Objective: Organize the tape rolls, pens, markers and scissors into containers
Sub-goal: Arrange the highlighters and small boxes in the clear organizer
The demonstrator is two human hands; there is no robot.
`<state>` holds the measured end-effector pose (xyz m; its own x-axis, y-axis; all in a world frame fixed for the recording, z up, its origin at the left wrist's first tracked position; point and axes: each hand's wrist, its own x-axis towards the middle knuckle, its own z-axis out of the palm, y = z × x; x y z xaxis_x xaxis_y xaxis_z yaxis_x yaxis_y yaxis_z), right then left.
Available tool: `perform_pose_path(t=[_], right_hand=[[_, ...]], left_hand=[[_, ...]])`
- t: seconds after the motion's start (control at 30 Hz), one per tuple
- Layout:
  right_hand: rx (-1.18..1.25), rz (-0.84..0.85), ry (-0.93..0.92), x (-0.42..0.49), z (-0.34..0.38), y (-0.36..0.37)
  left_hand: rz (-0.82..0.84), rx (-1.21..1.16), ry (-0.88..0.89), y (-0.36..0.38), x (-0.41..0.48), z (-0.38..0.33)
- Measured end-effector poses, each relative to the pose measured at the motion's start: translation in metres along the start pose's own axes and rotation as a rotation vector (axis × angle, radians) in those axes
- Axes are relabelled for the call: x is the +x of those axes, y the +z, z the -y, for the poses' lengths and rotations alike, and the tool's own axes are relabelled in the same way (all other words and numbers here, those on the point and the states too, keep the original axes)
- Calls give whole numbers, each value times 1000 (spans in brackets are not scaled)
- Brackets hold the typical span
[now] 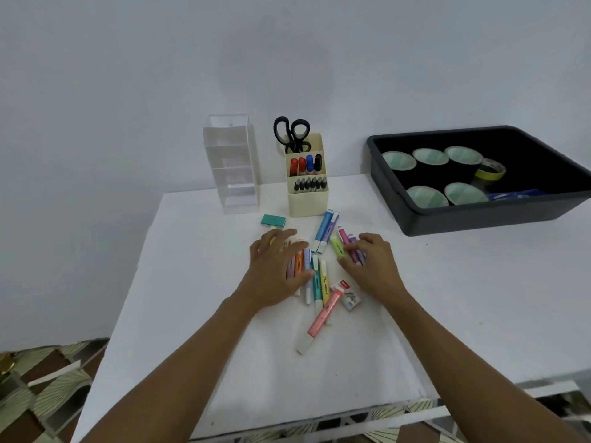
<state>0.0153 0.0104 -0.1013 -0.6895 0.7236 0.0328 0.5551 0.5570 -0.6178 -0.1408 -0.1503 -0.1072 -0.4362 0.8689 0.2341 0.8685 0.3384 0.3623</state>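
Observation:
Several pastel highlighters (pixel 320 284) lie scattered in the middle of the white table (pixel 192 314). My left hand (pixel 276 270) rests flat over a bunch of them, with orange and lilac ones under the fingers. My right hand (pixel 372 263) curls its fingers around purple and pink highlighters (pixel 350 247) beside a green one (pixel 338 246). Two blue highlighters (pixel 325 230) lie between the hands. A cream pen holder (pixel 307 199) behind them holds black scissors (pixel 291 133), markers (pixel 305 164) and black pens (pixel 310 184). A black bin (pixel 479 215) at the right holds several tape rolls (pixel 430 156).
An empty clear acrylic organizer (pixel 231 164) stands left of the cream holder. A teal eraser (pixel 273 220) lies in front of it. A small staple box (pixel 347 294) sits among the highlighters. The table's left and front edges drop to a patterned floor (pixel 44 385).

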Motion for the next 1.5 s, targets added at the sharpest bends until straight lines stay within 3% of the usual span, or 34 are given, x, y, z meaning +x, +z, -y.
perform_pose_path(t=[0.17,0.4,0.5,0.8,0.87,1.0,1.1,1.27,1.5], right_hand=[[-140,6,17,26,14,3],[262,-135,69,35,11,-18],[439,-81,83,34,10,-26],[508,-24,29,34,10,-40],[533,-40,10,36,12,-43],[637,-2,-50,43,27,-53],[697,80,-128,45,49,-53],[808,108,-178,51,109,-39],[700,-194,-551,82,201,-49]], left_hand=[[195,94,5,1,16,-33],[201,0,-130,-1,29,-46],[181,33,-199,-4,36,-55],[101,199,-313,4,51,-71],[33,70,-340,1,55,-69],[-94,-608,-537,-27,55,-64],[-102,-888,-468,-54,48,-50],[-227,-961,-413,-98,44,-9],[-553,-549,-221,-167,56,39]])
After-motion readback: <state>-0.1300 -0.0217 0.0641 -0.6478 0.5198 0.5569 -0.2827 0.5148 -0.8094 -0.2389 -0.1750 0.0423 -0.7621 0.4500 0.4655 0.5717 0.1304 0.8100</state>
